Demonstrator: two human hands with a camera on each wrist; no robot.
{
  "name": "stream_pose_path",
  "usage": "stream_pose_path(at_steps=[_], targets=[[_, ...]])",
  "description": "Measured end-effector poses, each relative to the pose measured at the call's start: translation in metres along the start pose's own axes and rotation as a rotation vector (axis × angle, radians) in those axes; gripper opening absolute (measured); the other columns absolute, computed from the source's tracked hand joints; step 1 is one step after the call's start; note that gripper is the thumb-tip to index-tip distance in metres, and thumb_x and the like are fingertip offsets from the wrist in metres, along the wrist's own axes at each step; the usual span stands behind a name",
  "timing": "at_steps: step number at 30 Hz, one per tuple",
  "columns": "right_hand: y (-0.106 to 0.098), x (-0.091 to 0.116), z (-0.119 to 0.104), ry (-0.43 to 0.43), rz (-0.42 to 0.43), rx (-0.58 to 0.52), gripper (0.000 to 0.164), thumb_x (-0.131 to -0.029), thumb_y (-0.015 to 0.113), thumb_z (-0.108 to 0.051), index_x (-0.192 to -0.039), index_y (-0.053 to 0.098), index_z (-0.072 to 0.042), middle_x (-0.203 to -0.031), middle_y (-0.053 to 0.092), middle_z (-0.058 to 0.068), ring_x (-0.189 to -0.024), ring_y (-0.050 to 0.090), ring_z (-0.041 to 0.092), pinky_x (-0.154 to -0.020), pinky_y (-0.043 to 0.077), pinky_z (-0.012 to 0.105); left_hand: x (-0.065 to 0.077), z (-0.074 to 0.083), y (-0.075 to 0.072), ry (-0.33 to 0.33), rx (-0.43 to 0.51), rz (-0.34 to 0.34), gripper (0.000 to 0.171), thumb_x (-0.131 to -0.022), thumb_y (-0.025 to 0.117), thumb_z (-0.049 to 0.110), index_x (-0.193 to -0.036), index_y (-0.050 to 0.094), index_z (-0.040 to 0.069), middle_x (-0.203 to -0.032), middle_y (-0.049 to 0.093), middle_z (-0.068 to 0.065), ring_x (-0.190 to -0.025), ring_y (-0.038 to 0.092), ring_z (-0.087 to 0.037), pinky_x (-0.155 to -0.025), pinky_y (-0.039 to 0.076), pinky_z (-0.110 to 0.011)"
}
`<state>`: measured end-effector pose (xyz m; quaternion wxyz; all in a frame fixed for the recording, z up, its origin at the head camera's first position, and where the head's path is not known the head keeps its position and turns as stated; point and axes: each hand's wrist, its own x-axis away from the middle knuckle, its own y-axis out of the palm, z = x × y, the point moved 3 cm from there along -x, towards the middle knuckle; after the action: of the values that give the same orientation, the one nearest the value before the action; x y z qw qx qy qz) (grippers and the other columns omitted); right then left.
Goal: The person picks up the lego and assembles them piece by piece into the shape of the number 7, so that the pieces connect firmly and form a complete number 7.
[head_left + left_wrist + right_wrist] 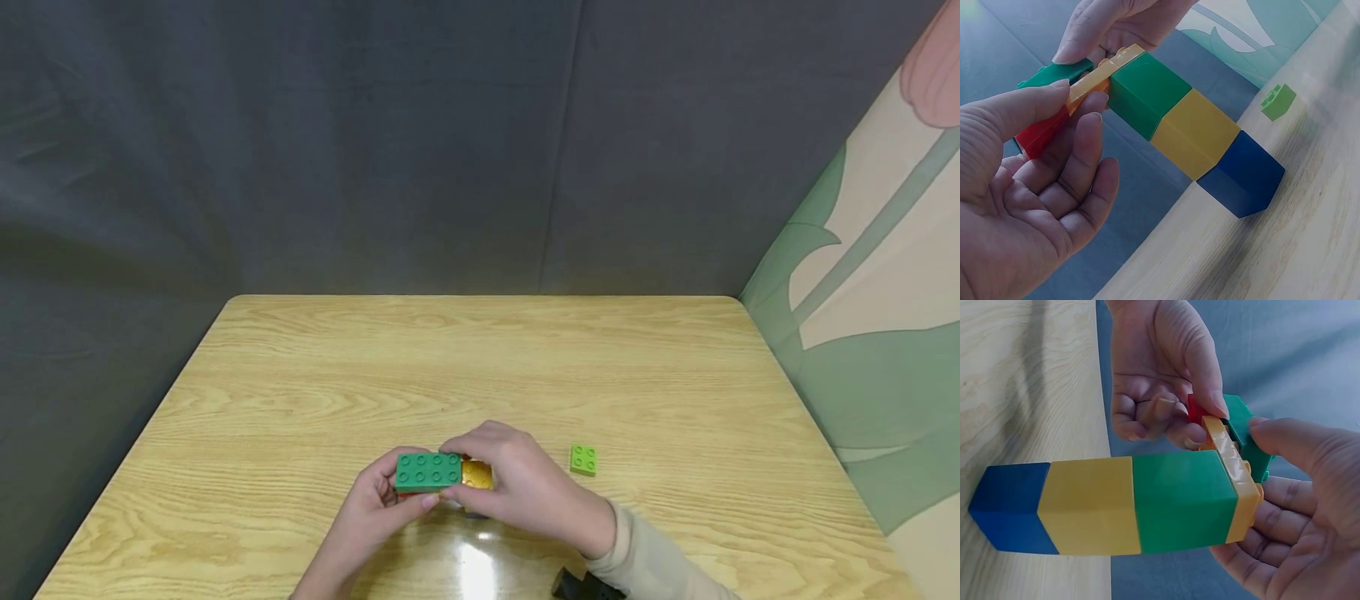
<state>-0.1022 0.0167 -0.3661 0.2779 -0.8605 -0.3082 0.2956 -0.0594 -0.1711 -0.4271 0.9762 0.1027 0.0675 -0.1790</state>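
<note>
Both hands meet over a toy brick stack at the near side of the table. From the bottom it has a blue brick (1242,175), a yellow brick (1195,134), a green brick (1150,94) and a thin yellow-orange plate (1232,469) that juts out to the left. My left hand (367,504) pinches a red brick (1044,131) beside the plate's left end, thumb against the plate's edge. A long green brick (428,472) with studs up lies over the plate and red brick, slightly tilted. My right hand (517,482) pinches its right end between thumb and fingers.
A small light-green brick (582,460) with studs up sits on the wooden table (480,358), right of the stack. Beneath the right sleeve (660,554), a black object (587,586) shows at the bottom edge. A dark curtain (390,150) hangs behind the table.
</note>
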Motion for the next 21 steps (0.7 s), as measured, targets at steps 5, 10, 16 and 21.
stream_pose_path(at_steps=[5, 10, 16, 21], targets=[[0.0019, 0.0018, -0.0002, -0.012, 0.016, 0.043, 0.033, -0.083, 0.078, -0.022, -0.112, 0.068, -0.011, -0.095, 0.066, -0.006, -0.084, 0.056, 0.006, -0.068, 0.048, 0.017, -0.0003, 0.0002, -0.0001, 0.007, 0.014, -0.013, 0.036, -0.089, 0.062, -0.008, -0.123, 0.054, -0.004, -0.112, 0.069, -0.006, -0.094, 0.067, -0.018, -0.08, 0.057, -0.03], [0.005, 0.0041, 0.0007, -0.025, 0.035, 0.073, 0.034, -0.084, 0.077, -0.023, -0.114, 0.067, -0.011, -0.093, 0.064, -0.007, -0.081, 0.053, 0.005, -0.066, 0.046, 0.014, -0.0018, 0.0007, 0.0004, 0.044, 0.025, -0.035, 0.035, -0.089, 0.06, -0.01, -0.124, 0.052, -0.008, -0.112, 0.069, -0.006, -0.092, 0.067, -0.016, -0.078, 0.057, -0.03], [0.0081, 0.007, 0.0035, -0.065, 0.053, 0.055, 0.031, -0.089, 0.073, -0.025, -0.117, 0.064, -0.015, -0.095, 0.065, -0.008, -0.081, 0.055, 0.002, -0.069, 0.047, 0.015, -0.0017, 0.0008, -0.0005, 0.025, 0.022, -0.031, 0.036, -0.09, 0.061, -0.009, -0.125, 0.05, -0.009, -0.112, 0.069, -0.008, -0.092, 0.067, -0.018, -0.078, 0.057, -0.03], [0.0101, 0.0091, 0.0061, -0.099, 0.041, 0.056, 0.032, -0.093, 0.068, -0.028, -0.121, 0.061, -0.015, -0.099, 0.066, -0.008, -0.083, 0.057, 0.001, -0.074, 0.049, 0.016, -0.0016, 0.001, 0.0, 0.034, 0.027, -0.033, 0.036, -0.09, 0.06, -0.01, -0.125, 0.051, -0.008, -0.112, 0.069, -0.009, -0.092, 0.067, -0.018, -0.078, 0.057, -0.029]])
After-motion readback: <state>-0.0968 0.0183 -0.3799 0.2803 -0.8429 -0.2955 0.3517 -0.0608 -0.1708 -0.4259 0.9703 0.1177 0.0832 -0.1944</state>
